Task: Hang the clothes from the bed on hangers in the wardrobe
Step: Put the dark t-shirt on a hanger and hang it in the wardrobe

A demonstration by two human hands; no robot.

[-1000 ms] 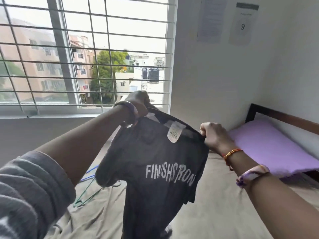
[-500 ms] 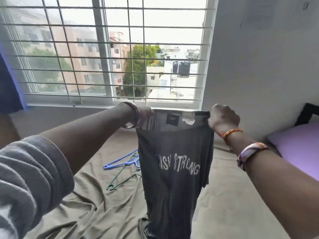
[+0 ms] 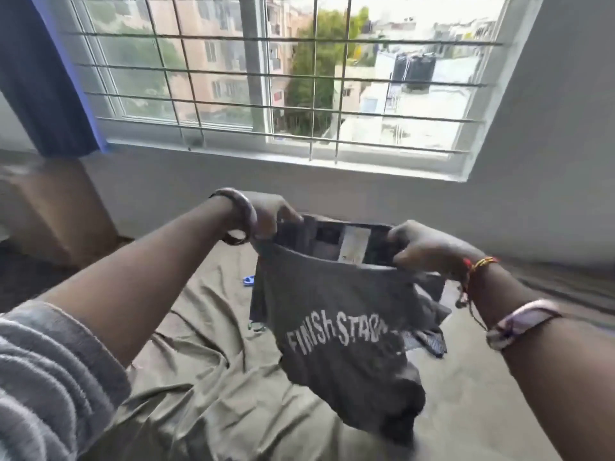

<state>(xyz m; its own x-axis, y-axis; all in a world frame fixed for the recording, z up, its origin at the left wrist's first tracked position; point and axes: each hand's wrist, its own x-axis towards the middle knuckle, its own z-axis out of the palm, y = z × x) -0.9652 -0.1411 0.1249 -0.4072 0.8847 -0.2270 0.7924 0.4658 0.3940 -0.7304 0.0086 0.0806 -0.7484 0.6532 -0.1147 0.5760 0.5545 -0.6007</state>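
While both hands, left hand [image 3: 266, 216] and right hand [image 3: 422, 247], grip its collar, the dark T-shirt [image 3: 339, 337] reads "FINISH STRO…" above the bed [image 3: 206, 377].

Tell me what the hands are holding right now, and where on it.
Both hands, left and right, grip the dark T-shirt at its top edge, one at each side.

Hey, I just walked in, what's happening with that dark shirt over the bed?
A person is holding a dark grey T-shirt up over the bed. The left hand and the right hand each grip one side of its top edge, stretching the opening so that the label inside shows. The shirt is not on a hanger yet. A bit of a blue hanger shows on the sheet behind it, and no wardrobe is in view.
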